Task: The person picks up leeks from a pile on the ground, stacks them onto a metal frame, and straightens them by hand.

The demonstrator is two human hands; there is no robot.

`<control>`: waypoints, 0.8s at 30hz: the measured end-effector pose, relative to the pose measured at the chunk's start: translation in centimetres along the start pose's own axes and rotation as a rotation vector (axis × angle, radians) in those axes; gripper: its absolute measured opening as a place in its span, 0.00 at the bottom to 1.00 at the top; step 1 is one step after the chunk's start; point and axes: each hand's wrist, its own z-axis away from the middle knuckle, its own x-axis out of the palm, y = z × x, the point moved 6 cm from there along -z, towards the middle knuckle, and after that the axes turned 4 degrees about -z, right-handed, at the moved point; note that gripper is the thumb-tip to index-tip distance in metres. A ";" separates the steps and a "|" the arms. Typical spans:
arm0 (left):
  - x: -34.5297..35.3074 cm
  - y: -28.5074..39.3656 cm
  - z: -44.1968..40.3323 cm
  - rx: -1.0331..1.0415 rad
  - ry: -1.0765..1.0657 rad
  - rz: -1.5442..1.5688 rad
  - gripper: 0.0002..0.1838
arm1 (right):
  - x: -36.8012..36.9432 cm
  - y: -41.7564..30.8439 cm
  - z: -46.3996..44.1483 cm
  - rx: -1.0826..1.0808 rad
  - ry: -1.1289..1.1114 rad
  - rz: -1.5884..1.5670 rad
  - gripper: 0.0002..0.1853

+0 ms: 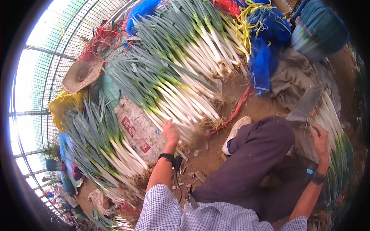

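Note:
Long green onions with white stalks and brown roots lie in rows on the ground. My left hand (171,132) is at the lower edge of the middle pile (181,101), its fingers curled beside the white stalks; what they hold, if anything, is hidden. My right hand (320,141) is at the right, fingers bent, near the root ends of another pile (336,123). A gray flat sheet (307,104) lies just above that hand. More onions form a left pile (115,150) and an upper pile (208,42).
A straw hat (81,74) and yellow bag (68,107) sit at the left. A printed sack (140,133) lies between piles. Red strips (238,109) cross the soil. Blue netting (262,65), brown cloth (291,75) and a wrapped green bundle (319,30) are at upper right.

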 end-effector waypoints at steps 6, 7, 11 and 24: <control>6.4 -4.2 1.5 -0.994 -0.404 0.655 0.15 | -0.1 -0.9 0.1 -0.010 0.008 0.097 0.15; 7.2 -5.3 1.4 -0.985 -0.381 0.652 0.15 | 0.1 -1.6 0.0 -0.006 0.015 0.112 0.15; 6.5 -7.0 -0.8 -0.860 -0.146 0.534 0.09 | 0.2 -2.5 0.0 -0.037 0.051 0.142 0.15; 4.8 20.0 -12.5 0.453 -0.151 -0.168 0.26 | -0.3 -0.6 0.4 -0.062 0.085 0.232 0.15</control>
